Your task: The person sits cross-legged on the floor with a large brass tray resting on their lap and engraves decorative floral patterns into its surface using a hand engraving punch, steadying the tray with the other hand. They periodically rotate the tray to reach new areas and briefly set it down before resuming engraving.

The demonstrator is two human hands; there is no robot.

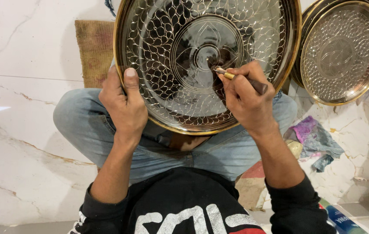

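A large round brass plate (254, 39) with a dark engraved leaf pattern rests tilted on my lap. My left hand (124, 102) grips its lower left rim, thumb on the face. My right hand (246, 96) holds a small engraving tool (236, 78) with a dark handle and brass collar. Its tip touches the plate just right of the central medallion.
A second engraved brass plate (342, 52) leans at the right, with another behind it. A brown mat (94, 47) lies behind the big plate. Crumpled coloured cloths (314, 138) sit on the white marble floor (24, 143) at my right knee.
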